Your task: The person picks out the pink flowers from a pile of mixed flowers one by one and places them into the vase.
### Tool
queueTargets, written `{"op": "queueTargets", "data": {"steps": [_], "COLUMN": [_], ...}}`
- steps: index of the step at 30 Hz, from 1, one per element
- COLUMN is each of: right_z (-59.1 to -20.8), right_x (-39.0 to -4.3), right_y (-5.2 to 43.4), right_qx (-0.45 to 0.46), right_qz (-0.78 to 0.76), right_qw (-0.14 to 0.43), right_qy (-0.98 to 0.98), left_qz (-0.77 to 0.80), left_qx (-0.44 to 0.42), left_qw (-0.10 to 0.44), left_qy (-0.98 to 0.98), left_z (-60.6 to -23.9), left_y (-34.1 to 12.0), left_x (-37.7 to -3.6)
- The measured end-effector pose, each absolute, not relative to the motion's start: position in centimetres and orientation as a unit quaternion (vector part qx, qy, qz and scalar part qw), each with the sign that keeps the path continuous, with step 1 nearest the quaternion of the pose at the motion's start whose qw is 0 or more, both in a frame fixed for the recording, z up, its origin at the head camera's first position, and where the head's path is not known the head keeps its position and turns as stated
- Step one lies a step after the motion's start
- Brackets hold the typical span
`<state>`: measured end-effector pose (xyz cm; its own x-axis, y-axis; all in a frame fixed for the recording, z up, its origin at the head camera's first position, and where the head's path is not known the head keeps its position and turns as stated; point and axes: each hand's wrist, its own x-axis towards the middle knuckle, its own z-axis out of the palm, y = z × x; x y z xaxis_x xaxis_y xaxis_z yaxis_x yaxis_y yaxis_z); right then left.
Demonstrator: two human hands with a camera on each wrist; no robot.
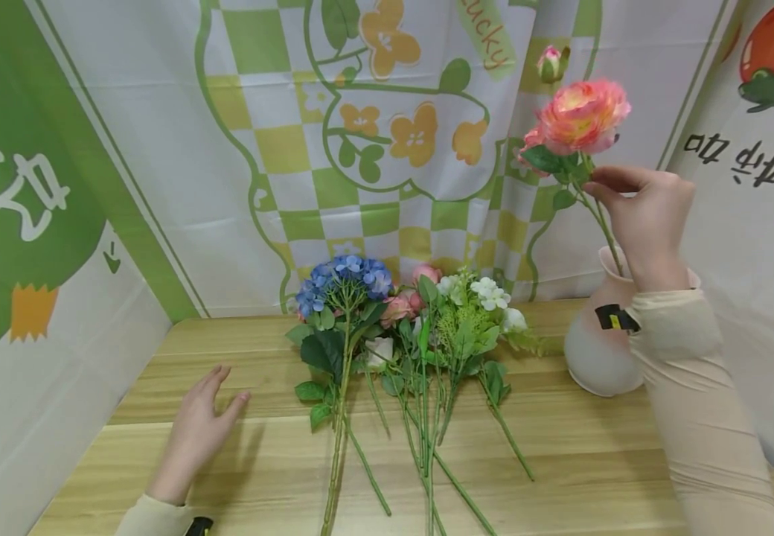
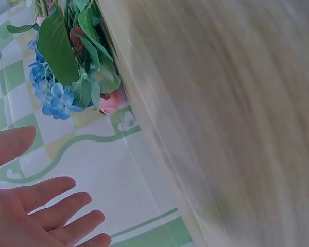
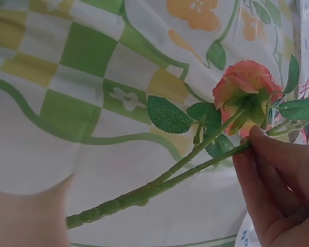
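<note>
My right hand (image 1: 651, 212) pinches the green stem (image 3: 195, 164) of a pink artificial flower (image 1: 584, 115) between thumb and fingertips, just below the bloom. The stem's lower end goes into the mouth of a pink-and-white vase (image 1: 597, 346), partly hidden behind my wrist. A small bud (image 1: 551, 64) rises above the bloom on the same spray. My left hand (image 1: 202, 424) hovers over the left side of the table with fingers spread, holding nothing. In the left wrist view its palm (image 2: 15, 216) shows with the fingers apart.
Several flowers lie in a bunch mid-table: a blue hydrangea (image 1: 347, 279), pink blooms (image 1: 402, 307) and white flowers (image 1: 490, 293), their stems pointing toward me. The wooden table (image 1: 554, 447) meets a patterned curtain (image 1: 373, 171) at the back, with printed cloth at both sides.
</note>
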<state>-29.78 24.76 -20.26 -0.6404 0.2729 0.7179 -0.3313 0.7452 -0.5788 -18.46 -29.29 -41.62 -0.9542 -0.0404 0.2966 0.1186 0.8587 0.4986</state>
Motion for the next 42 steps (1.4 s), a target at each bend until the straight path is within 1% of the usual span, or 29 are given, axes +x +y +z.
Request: {"op": "queueTargets", "data": {"steps": [14,19,25,34,42], "right_z": [-22.5,-23.3,-24.2,-24.9,-25.0], "right_x": [-29.8,-29.7,-29.8,-29.8,-29.8], "right_y": [26.2,26.8,27.6,28.5,28.8], "right_qx": [0.031,0.036,0.039,0.008,0.003], "right_qz": [0.340,0.328,0.327,0.326,0.331], "right_qw": [0.412,0.409,0.389,0.342,0.338], "right_qy": [-0.845,-0.851,-0.860,-0.881,-0.881], "left_qz": [-0.268,-0.268,-0.262,-0.259,-0.255], "left_qx": [-0.016,-0.012,-0.009,-0.005,0.001], "left_qw": [0.133,0.135,0.138,0.154,0.161], "left_qy": [-0.954,-0.954,-0.955,-0.953,-0.954], "left_z": [-41.3,-41.2,-41.4,-41.7,-41.8], "left_y": [-29.2,-29.3,-29.8,-30.7,-31.6], "left_x": [-18.4,-18.4,-18.3,-18.0,-18.2]}}
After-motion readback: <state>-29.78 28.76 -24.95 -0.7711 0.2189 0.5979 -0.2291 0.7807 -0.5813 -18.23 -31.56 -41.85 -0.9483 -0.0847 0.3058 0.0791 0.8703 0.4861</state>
